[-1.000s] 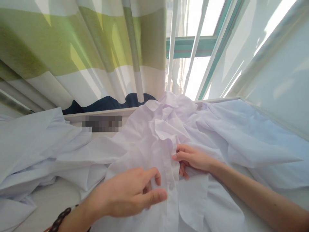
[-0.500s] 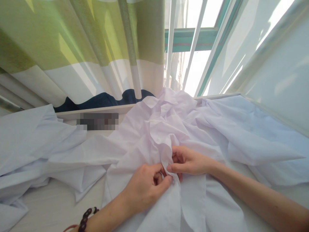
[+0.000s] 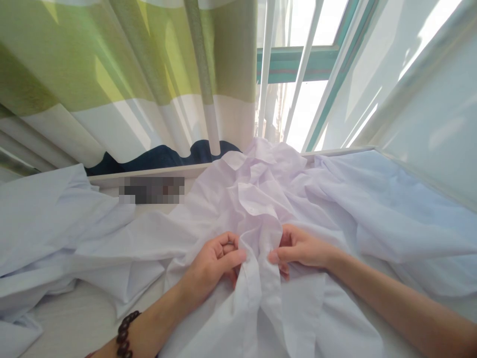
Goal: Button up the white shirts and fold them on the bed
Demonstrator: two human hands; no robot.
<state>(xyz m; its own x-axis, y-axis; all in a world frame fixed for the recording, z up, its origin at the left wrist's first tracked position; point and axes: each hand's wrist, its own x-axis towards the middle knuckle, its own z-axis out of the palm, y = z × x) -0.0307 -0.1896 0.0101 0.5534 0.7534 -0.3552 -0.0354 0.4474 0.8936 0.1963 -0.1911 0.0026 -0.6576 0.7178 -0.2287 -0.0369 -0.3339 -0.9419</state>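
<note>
A crumpled white shirt lies spread on a pale surface in front of me. My left hand, with a dark bead bracelet on its wrist, pinches the left edge of the shirt's front opening. My right hand pinches the opposite edge a few centimetres away. Both hands are closed on the cloth, which bulges up between them. The shirt's collar is bunched up just beyond the hands.
More pale white cloth lies heaped at the left and another piece at the right. A green and white striped curtain hangs behind. A window with white bars is at the back, a white ledge below it.
My left hand moved up from the lower centre to the shirt's front edge and pinched it. The two hands then drew slightly apart, spreading the cloth between them.
</note>
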